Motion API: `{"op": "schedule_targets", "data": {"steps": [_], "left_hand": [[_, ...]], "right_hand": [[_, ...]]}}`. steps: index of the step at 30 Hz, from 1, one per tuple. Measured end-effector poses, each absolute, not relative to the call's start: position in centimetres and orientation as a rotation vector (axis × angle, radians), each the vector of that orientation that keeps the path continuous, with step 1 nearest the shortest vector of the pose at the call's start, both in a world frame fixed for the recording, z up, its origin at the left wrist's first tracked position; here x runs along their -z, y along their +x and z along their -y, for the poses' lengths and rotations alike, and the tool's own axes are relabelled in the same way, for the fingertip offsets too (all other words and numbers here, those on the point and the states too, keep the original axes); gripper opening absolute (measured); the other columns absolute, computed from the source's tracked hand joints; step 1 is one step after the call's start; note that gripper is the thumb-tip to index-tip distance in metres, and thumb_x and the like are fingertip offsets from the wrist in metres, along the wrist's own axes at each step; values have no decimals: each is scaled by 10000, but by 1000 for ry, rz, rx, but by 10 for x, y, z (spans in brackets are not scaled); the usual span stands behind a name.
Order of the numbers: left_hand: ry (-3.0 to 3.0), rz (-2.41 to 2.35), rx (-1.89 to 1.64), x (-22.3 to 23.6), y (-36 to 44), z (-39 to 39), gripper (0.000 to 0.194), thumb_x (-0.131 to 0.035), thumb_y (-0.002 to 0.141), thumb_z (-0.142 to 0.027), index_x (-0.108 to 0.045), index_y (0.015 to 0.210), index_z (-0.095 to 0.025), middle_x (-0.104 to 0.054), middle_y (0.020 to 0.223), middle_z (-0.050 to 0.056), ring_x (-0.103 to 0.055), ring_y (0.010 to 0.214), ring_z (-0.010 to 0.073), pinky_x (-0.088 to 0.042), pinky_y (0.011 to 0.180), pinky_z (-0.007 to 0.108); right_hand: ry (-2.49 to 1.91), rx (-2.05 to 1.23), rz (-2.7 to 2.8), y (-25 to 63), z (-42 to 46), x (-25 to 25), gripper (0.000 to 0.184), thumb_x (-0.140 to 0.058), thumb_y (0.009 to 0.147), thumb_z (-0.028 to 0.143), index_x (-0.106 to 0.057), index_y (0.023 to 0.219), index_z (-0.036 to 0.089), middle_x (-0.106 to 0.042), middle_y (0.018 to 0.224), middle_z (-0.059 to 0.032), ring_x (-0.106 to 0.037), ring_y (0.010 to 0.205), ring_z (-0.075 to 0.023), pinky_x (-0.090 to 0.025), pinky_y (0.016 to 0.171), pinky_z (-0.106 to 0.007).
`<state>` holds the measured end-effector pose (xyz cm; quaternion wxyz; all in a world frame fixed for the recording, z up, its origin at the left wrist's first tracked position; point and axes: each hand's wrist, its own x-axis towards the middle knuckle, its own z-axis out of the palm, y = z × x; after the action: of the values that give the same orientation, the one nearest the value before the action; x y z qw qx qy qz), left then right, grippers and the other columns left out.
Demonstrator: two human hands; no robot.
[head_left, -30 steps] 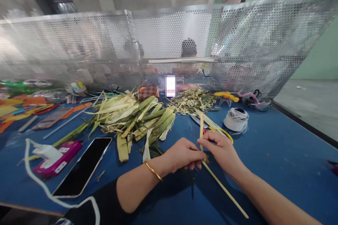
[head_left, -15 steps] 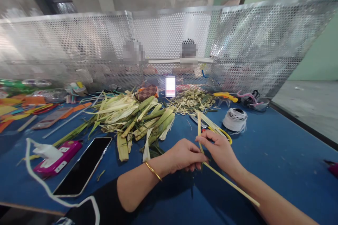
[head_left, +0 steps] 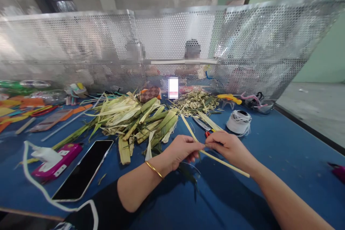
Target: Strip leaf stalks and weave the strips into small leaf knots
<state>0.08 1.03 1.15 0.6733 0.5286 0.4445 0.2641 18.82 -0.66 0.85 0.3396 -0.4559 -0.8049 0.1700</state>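
Work's mid-way, judging by the tabletop (head_left: pixel 291 151): some stock looks prepped, 1 pc is being handled, plenty sits unworked. The pc in question, a pale corn husk strip (head_left: pixel 226 165), is up in the air above the middle of the tabletop, one end pointing at the far edge, the other slanting twd the near right. It bends at the fingers; can't tell if it's 1 strip or 2 meeting there. L hand (head_left: pixel 185 151) grasps it approx. at that bend, thumb & fingers pinched. R hand (head_left: pixel 223 145) has its fingertips drawn together right at the same spot, touching or nearly touching L's; can't tell what's btwn them, so whether a join or knot is done there is unclear too.

Done, prob.: a few loose husk strips (head_left: pixel 208 120) already split, lying beyond R hand next to the scissors (head_left: pixel 202 124), + a heap of shredded husk (head_left: pixel 198 102) near the far edge. Left, prob.: the big pile of corn husks (head_left: pixel 134 116) left of centre, mostly whole leaves. White twine spool (head_left: pixel 238 124) stands to the right, apart from both hands. No finished pc that I can make out. Phone (head_left: pixel 83 169) & magenta power strip (head_left: pixel 58 161) lie twd the near left corner, n/a to the handling.
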Motion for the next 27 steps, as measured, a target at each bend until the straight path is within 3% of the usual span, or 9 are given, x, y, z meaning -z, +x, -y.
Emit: {"op": "schedule_targets", "data": {"steps": [4,6,8,12,16,20,27], "left_hand": [[1030,-969,-742,-17,-2,-13,229,-702,728,-342,-656,689,-121,-611,537,7,-535,433,76,-405,444,193],[952,-945,-848,-19,-3,-15,184,-724,716,-292,-672,728,-116,-681,660,50,-618,546,108,-479,539,215],[882,-894,-921,-19,-3,-17,154,-751,674,-214,-688,772,-115,-718,784,81,-666,678,142,-517,652,243],[821,-789,-963,-15,1,-15,231,-799,566,-157,-707,770,-100,-726,814,90,-664,779,158,-506,770,258],[863,-799,-937,-10,3,-12,274,-827,517,-230,-708,722,-92,-710,758,74,-620,682,133,-474,653,235],[850,-792,-927,-9,3,-13,299,-825,499,-263,-682,695,-88,-665,666,49,-571,584,130,-420,525,242],[781,-848,-985,-11,1,-14,384,-834,483,-183,-667,822,-111,-677,693,36,-616,670,142,-465,671,261]], "right_hand": [[-1220,-19,1701,197,13,-17,194,-512,868,325,-673,812,231,-677,812,-41,-610,834,-212,-448,797,-350],[-1238,281,1267,198,22,-24,209,-497,879,330,-648,782,223,-635,773,-39,-593,798,-218,-444,755,-353],[-1159,372,1128,191,30,-26,234,-494,880,323,-605,701,220,-598,705,-28,-570,702,-201,-442,675,-325],[-1256,-232,1729,159,31,-9,276,-508,870,354,-614,663,204,-617,649,-10,-566,618,-166,-434,577,-268],[-1359,-630,1767,135,25,12,302,-500,864,362,-596,639,185,-611,625,-11,-540,603,-159,-421,573,-264],[-1226,-675,1777,132,29,11,314,-449,894,311,-525,613,193,-597,722,-32,-553,733,-175,-446,672,-277],[-1114,-639,1951,137,34,2,316,-404,930,280,-483,634,205,-592,815,-51,-557,836,-182,-459,765,-299]]}}
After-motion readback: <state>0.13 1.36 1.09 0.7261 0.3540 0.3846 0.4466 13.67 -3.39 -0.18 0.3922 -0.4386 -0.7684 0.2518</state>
